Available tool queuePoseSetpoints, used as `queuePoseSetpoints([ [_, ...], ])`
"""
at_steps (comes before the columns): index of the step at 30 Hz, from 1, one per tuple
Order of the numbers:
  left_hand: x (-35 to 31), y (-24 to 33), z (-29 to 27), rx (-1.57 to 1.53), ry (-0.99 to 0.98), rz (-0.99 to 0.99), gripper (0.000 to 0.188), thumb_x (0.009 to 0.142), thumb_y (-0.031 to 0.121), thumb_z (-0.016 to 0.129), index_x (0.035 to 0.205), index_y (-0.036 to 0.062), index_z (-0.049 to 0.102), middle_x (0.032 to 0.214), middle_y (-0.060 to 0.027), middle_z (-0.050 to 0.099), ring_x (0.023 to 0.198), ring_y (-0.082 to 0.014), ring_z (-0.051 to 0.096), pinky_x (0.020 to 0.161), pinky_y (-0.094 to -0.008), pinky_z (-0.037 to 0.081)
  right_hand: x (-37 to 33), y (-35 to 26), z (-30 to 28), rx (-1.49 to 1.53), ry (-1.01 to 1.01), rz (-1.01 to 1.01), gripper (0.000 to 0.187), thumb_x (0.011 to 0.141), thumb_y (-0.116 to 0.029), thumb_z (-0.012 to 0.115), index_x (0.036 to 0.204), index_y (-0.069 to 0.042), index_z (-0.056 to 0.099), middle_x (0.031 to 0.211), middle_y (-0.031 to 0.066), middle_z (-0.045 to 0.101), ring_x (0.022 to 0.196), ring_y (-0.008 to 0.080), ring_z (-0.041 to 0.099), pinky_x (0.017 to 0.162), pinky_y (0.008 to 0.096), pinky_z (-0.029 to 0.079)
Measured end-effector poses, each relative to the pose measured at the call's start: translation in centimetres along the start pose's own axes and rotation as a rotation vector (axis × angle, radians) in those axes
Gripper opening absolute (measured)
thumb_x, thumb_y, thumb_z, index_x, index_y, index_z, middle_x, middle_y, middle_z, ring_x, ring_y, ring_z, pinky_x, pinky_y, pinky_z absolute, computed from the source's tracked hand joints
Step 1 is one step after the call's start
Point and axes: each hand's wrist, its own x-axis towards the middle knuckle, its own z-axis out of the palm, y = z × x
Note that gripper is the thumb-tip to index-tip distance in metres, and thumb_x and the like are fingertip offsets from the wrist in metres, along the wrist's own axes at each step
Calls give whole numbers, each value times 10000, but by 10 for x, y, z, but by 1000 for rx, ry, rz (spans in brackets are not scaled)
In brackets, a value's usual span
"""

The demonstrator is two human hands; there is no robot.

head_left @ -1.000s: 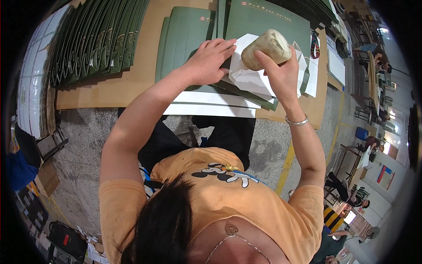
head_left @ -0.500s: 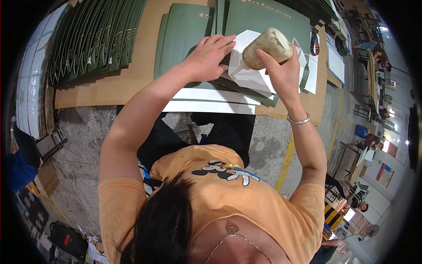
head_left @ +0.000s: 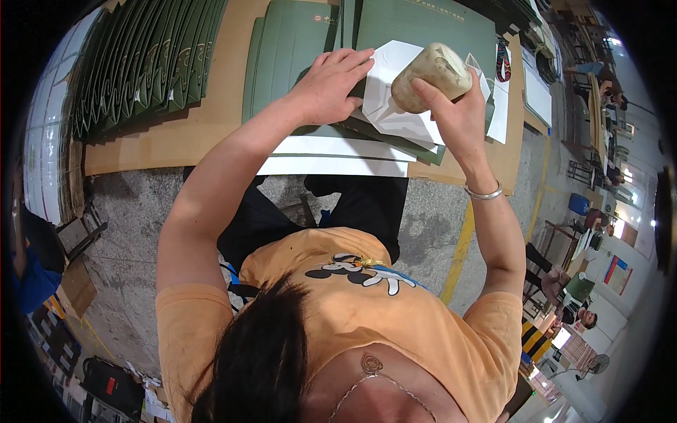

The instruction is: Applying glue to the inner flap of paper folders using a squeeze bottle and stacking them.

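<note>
My right hand (head_left: pixel 462 116) is wrapped round a thick, pale, rounded block (head_left: pixel 430 76) with a worn, stained surface; its material I cannot make out. It is over the white folded flaps (head_left: pixel 384 88) of a green paper bag (head_left: pixel 423 32) lying on the table. My left hand (head_left: pixel 328 88) lies flat with fingers stretched out, its fingertips at the left edge of the white flaps. Under and beside it are more flat green paper bags (head_left: pixel 285 46). White sheet edges (head_left: pixel 338 166) stick out at the table's near side.
Many folded green bags (head_left: pixel 151 63) stand in a row at the left on the brown cardboard table top (head_left: pixel 116 158). A patterned band (head_left: pixel 503 60) lies to the right, near white sheets (head_left: pixel 537 95). A tall wrapped stack (head_left: pixel 46 155) stands far left. Other people sit at the far right.
The view has shifted slightly, so the table and bags sit a little higher. Both hands keep nearly the same places on the bag, and the block stays in my right hand.
</note>
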Motion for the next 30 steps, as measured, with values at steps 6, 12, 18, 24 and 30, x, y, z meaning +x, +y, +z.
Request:
queuePoseSetpoints([
  [6,0,0,0,0,-6,4,717,825,137,656,1472,69,354,1578,-49,261,1423,-319,263,1183,-448,205,-6,-3,-5,-7,-14,-1,578,777,-264,827,1155,45,517,1060,137,671,953,170,663,807,292,557],
  [12,0,0,-1,16,-3,14,717,831,145,648,1478,73,349,1578,-51,263,1421,-316,263,1185,-435,204,-11,-2,-13,-79,-2,10,577,780,-275,824,1155,47,526,1065,142,673,967,179,667,802,297,560],
  [18,0,-1,0,35,6,23,719,834,155,645,1482,76,344,1574,-58,268,1422,-308,261,1184,-430,209,-14,3,-24,-84,19,-13,566,782,-284,819,1148,42,536,1054,139,678,969,188,670,798,303,563],
  [24,0,-3,1,53,-7,26,720,841,172,635,1487,73,335,1571,-62,272,1422,-303,261,1185,-429,207,-20,7,-39,-105,65,-6,559,785,-287,818,1151,31,539,1043,136,680,971,185,669,806,305,566],
  [30,-1,-3,0,48,-8,31,715,843,173,631,1486,65,337,1574,-65,269,1423,-306,260,1183,-430,207,-27,12,-56,-146,109,25,556,793,-300,813,1147,29,539,1055,141,679,976,188,671,815,311,570],
])
